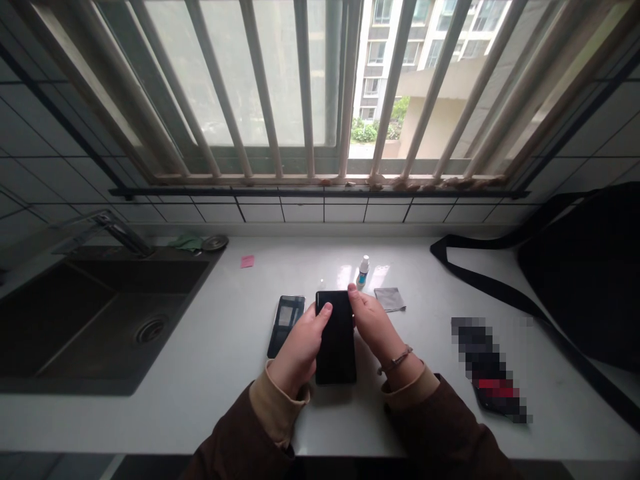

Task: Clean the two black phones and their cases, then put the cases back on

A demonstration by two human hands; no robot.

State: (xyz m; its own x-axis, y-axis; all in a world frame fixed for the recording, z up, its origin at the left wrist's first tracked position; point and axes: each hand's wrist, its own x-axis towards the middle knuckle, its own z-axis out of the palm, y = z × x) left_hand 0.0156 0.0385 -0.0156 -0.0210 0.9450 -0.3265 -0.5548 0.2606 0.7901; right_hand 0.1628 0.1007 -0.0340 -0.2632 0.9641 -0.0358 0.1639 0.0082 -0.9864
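Note:
A black smartphone (337,343) lies flat on the white counter (210,373) straight ahead of me. My left hand (299,350) rests along its left edge, thumb on the upper left of the screen. My right hand (374,327) grips the right edge, a fingertip at the top right corner. Both hands curl around the phone's sides. Just left of the phone lies a second dark rectangular item (286,325), like a phone or case with a pale patch. A small white dropper bottle (363,271) with a blue label stands behind the phone, beside a grey cloth (390,299).
A dark sink (95,320) with a faucet (120,232) fills the left. A pink note (247,261) lies near the back. A black bag (585,273) with a long strap sits at the right, and a blurred-out dark object (487,370) lies at the front right. A barred window is above.

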